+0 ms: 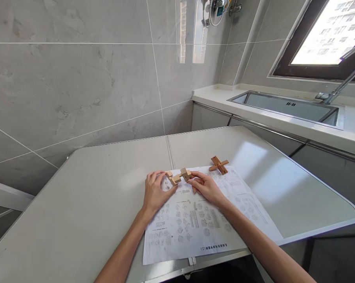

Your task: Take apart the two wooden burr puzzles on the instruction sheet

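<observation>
My left hand [159, 190] is closed on a pale notched wooden puzzle piece [173, 179], pinched between thumb and fingers. In my right hand [204, 185] is another light wooden puzzle piece [185, 174], held by the fingertips. The two pieces are close together in front of me; whether they touch or interlock I cannot tell. Both hands are above a printed instruction sheet [192, 239] covered in small diagrams. Just beyond my right hand, a darker brown cross of joined wooden pieces [219, 165] lies at the sheet's far edge.
The sheet lies on a white folding table [107, 212] with a seam across it. A tiled grey wall [77, 78] borders the far side. To the right are a counter with a sink [283, 104], a faucet [332, 96] and a window [324, 35].
</observation>
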{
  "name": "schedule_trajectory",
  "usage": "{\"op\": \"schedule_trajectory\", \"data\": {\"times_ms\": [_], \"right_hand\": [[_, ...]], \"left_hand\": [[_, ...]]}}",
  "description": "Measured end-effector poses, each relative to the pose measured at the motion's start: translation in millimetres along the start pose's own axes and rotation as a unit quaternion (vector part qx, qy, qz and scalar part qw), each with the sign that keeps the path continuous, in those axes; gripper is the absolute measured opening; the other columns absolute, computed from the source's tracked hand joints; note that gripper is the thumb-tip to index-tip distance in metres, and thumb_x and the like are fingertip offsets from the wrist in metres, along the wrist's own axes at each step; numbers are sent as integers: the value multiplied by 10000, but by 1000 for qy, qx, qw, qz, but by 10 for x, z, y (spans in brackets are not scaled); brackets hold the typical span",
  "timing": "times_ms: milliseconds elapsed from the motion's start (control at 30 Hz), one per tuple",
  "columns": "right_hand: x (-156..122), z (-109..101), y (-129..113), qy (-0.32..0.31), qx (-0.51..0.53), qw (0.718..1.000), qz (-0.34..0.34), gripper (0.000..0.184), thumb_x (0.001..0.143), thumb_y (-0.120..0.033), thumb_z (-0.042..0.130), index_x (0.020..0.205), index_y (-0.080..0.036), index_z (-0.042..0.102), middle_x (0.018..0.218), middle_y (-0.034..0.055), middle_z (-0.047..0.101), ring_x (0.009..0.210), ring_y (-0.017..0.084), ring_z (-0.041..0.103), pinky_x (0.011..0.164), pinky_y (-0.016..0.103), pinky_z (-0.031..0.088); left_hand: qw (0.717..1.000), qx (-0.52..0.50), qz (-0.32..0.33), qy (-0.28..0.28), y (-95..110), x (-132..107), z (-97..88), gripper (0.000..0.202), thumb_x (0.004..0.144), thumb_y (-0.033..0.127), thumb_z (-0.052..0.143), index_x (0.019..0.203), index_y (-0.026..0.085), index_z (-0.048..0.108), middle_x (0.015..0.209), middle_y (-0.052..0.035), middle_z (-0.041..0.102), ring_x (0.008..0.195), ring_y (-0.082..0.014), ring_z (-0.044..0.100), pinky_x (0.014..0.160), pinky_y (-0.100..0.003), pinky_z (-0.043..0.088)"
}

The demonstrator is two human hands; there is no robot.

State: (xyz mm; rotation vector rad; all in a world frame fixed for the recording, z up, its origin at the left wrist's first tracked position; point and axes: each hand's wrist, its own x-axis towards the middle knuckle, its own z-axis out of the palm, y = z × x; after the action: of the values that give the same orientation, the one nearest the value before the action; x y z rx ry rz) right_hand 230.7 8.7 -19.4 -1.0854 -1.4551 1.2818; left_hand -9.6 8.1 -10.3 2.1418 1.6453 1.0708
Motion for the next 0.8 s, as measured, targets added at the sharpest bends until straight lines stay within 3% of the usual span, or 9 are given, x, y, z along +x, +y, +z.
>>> {"op": "schedule_trajectory", "data": {"times_ms": [167, 367, 500, 633, 800], "right_hand": [[-2, 0, -39, 3, -5, 1000, 9, 447, 916, -524, 718, 1224, -199, 722, 705, -12, 641, 593, 154, 555, 632, 325, 477], [2, 8, -28, 3, -1, 1000, 11, 451, 915, -523, 725, 1227, -197, 724, 827, 18, 694, 587, 142, 559, 604, 318, 470], [13, 7, 16, 6, 5, 1000, 2, 453, 910, -523, 730, 1229, -202, 719, 1009, 53, 731, 601, 128, 574, 599, 312, 476], [13, 15, 13, 8, -5, 1000, 0, 463, 915, -522, 722, 1234, -187, 712, 916, 38, 732, 603, 135, 575, 630, 319, 490], [2, 36, -36, -1, -8, 1000, 0, 458, 915, -536, 710, 1223, -198, 721, 1011, 54, 743, 594, 125, 578, 629, 320, 498]], "left_hand": [[999, 28, -13, -24, -170, 41, -75, 525, 788, 556, 838, 1219, 280, 720, 1387, -90, 631, 1349, -374, 453, 1101, -554, 439], [997, 63, -3, -44, -301, 53, -86, 523, 797, 560, 823, 1232, 290, 716, 1498, -107, 565, 1430, -419, 368, 1164, -652, 339], [997, 64, 39, -34, -193, 37, -101, 585, 834, 492, 809, 1353, 282, 643, 1531, -129, 523, 1462, -410, 351, 1177, -643, 357], [994, 32, 97, -30, 4, 18, -142, 397, 943, 422, 728, 1316, 311, 650, 1488, -83, 555, 1437, -346, 392, 1162, -579, 425], [990, -4, 141, -19, 125, 1, -140, 217, 999, 362, 684, 1209, 307, 673, 1370, -59, 641, 1333, -293, 488, 1121, -535, 467]]}}
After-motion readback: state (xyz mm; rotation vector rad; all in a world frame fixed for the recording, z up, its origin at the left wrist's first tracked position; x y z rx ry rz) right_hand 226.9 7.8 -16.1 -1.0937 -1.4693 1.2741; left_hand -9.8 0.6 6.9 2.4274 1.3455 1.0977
